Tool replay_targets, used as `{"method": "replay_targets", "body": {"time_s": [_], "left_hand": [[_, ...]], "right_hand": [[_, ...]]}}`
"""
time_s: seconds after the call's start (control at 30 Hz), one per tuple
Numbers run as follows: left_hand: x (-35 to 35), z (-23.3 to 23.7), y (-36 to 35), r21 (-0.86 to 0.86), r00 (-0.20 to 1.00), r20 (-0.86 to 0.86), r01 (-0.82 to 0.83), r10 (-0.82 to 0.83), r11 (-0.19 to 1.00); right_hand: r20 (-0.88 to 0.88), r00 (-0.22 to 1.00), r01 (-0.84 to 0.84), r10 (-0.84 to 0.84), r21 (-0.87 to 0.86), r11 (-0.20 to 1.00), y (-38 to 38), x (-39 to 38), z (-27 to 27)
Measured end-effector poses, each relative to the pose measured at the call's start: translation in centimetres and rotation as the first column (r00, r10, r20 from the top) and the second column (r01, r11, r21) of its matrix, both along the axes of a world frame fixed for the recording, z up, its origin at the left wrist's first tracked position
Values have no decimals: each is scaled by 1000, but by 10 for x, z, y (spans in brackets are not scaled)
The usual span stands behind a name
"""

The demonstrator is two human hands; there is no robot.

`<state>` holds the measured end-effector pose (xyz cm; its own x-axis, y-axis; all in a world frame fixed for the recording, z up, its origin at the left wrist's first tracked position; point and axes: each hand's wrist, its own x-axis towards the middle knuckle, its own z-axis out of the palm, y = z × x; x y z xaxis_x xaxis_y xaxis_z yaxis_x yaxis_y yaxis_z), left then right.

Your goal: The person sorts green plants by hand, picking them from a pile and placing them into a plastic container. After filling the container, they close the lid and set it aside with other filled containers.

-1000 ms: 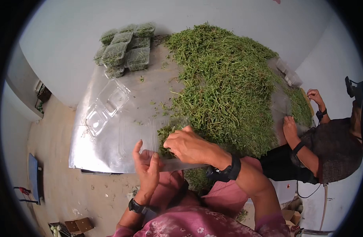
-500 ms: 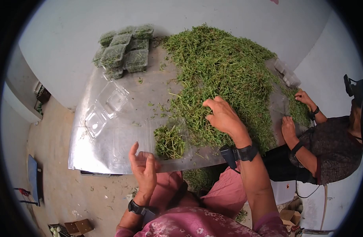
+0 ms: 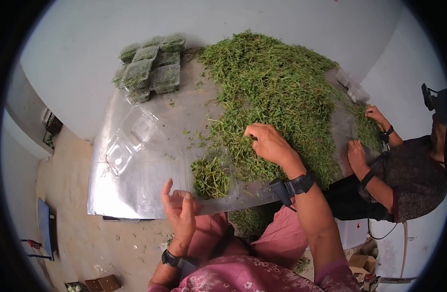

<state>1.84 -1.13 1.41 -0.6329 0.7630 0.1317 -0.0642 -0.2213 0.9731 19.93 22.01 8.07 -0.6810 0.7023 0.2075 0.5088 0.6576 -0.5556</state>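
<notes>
My right hand (image 3: 273,146) is at the near left side of a big heap of leafy green stems (image 3: 277,82), its fingers curled down on some green sprigs; the fingertips are partly hidden. A clear plastic clamshell box (image 3: 187,170) lies opened out by the table's front edge. Its right half holds a clump of greens (image 3: 211,177), and the left half is a see-through lid. Beside that lid, at the front edge, my left hand (image 3: 180,211) has its fingers apart and holds nothing.
Filled clear boxes (image 3: 138,73) are stacked at the back left of the metal table (image 3: 179,121). Two opened clear boxes (image 3: 131,138) lie at the left. On the right, a co-worker (image 3: 398,180) handles greens near more clear boxes (image 3: 352,86). Scraps litter the floor.
My right hand has moved slightly left and down, and its fingers have curled in on the greens. My left hand stays almost in place. The whole view has shifted a little.
</notes>
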Motion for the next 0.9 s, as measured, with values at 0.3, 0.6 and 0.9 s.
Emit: {"method": "replay_targets", "body": {"time_s": [0.3, 0.6, 0.9], "left_hand": [[0, -1, 0, 1, 1000, -2, 6, -6, 1000], [0, 0, 0, 1, 1000, -18, 19, -19, 1000], [1, 1, 1, -3, 999, -21, 24, -24, 1000]], "right_hand": [[-237, 932, 220, -276, -238, 946, 22, 25, 22], [-508, 789, -73, -347, -638, 767, -5, 8, 38], [-350, 934, -220, -72, -723, 654, -49, -30, 35]]}}
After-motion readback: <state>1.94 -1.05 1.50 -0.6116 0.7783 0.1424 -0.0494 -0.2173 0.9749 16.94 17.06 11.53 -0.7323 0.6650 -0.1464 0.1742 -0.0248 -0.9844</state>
